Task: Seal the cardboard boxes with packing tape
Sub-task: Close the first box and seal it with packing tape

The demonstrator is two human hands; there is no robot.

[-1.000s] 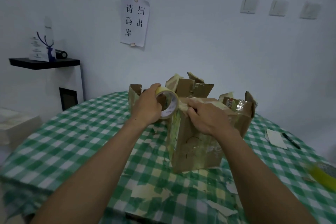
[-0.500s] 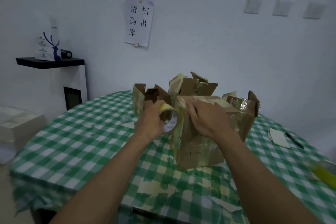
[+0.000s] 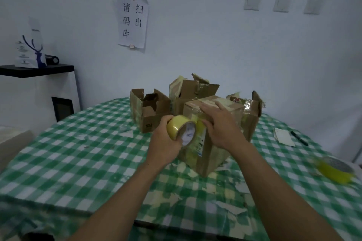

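A closed cardboard box (image 3: pixel 211 150) stands mid-table with yellowish tape running over its top and down its near left face. My left hand (image 3: pixel 163 143) grips a roll of yellow packing tape (image 3: pixel 182 129) against that face, partway down. My right hand (image 3: pixel 221 123) lies over the box's top front edge, fingers spread and pressing the tape onto the cardboard. Behind stand three open boxes: one at the left (image 3: pixel 148 111), one at the back (image 3: pixel 193 92), one at the right (image 3: pixel 251 111).
The round table wears a green checked cloth (image 3: pixel 78 152) littered with torn tape scraps. A second yellow tape roll (image 3: pixel 336 169) lies at the right edge. A white card (image 3: pixel 284 136) and a black pen (image 3: pixel 299 138) lie at the far right. A black shelf (image 3: pixel 37 69) stands left.
My left hand has drawn the tape roll from the box's top edge down its left face. My right hand has spread out flat over the top edge. The camera moved closer.
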